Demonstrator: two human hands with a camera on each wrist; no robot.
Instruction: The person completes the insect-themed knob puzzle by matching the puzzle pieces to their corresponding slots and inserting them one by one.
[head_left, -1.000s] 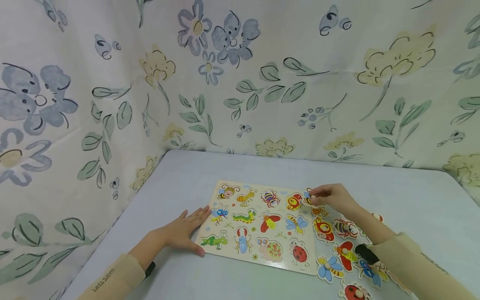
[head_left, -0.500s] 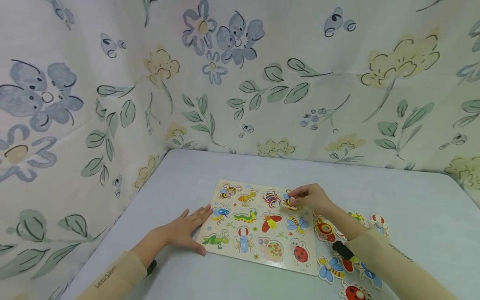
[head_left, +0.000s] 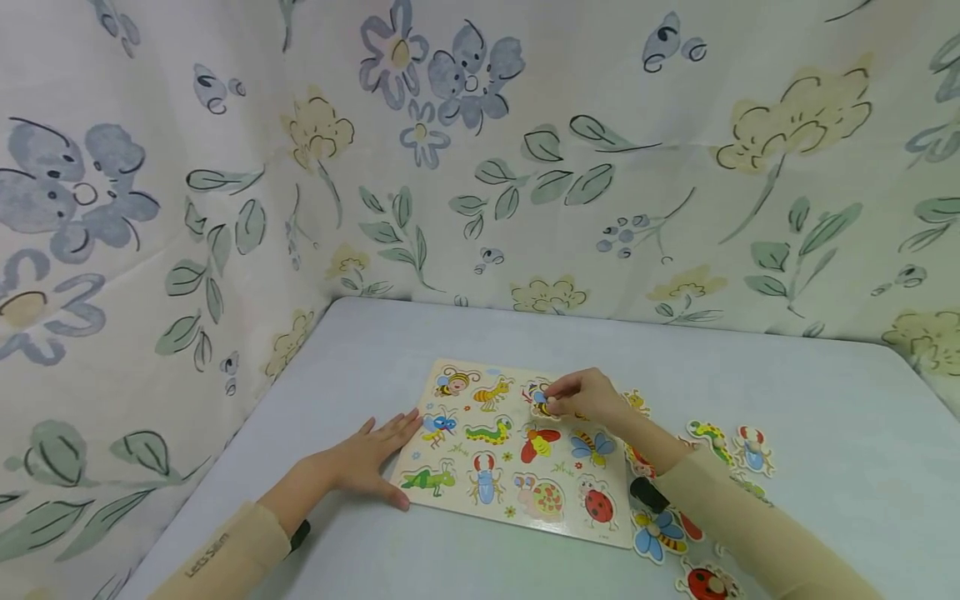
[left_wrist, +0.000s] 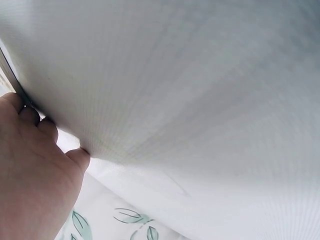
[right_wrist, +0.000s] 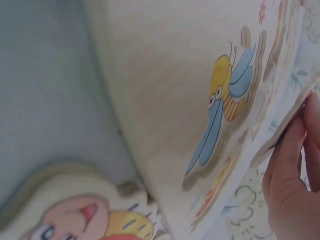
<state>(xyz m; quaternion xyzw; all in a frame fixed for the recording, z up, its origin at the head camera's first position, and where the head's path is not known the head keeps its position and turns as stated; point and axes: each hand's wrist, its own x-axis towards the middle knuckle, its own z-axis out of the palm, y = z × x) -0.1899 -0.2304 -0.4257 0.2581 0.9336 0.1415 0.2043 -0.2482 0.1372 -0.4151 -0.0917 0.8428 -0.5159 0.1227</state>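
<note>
A wooden insect puzzle board (head_left: pixel 468 521) lies on the table with printed insect recesses. My left hand (head_left: pixel 366 462) rests along its left edge, fingers spread and fairly straight; the left wrist view shows the fingertips of that hand (left_wrist: pixel 40 160) at the board's edge. My right hand (head_left: pixel 596 400) pinches a bee puzzle piece (head_left: pixel 540 402) by its knob, over the spider picture in the top row. In the right wrist view this piece (right_wrist: pixel 280 132) appears edge-on, tilted above the board, and a yellow insect recess with blue wings (right_wrist: pixel 220 105) shows nearby.
Loose knobbed pieces are scattered right of the board, partly hidden under my right forearm: a stag beetle (head_left: pixel 753 452), a caterpillar (head_left: pixel 707 435), a blue-winged insect (head_left: pixel 654 543) and a ladybug (head_left: pixel 701 581). A floral curtain (head_left: pixel 465 217) hangs behind the table (head_left: pixel 750 367).
My right hand has carried the bee piece leftward from the board's top right corner, past the red butterfly picture, to the spider picture. My left hand stays put.
</note>
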